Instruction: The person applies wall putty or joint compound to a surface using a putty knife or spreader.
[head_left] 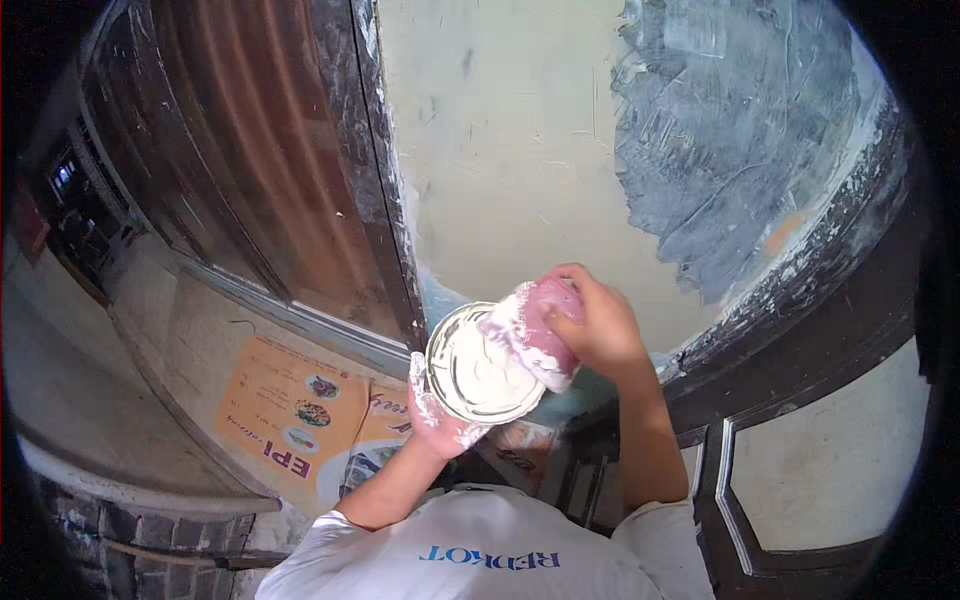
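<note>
My left hand (440, 425), smeared with white paste, supports a round shallow metal lid or tin (465, 360) holding creamy white paste. My right hand (595, 325) grips a pink pad (535, 330), its lower left side coated in white, over the right part of the lid; I cannot tell whether it touches the paste. Just beyond my hands stands an upright surface, pale cream in the middle (510, 150), with a rough grey-blue patch (730, 120) on the right.
At left, a dark door (200, 150) has glass with brown behind it. Orange printed sheets (270, 390) lie on the floor below. Dark paint-spattered framing (800, 290) curves along the right; a cream panel (820, 450) sits lower right. Brickwork (170, 540) shows at lower left.
</note>
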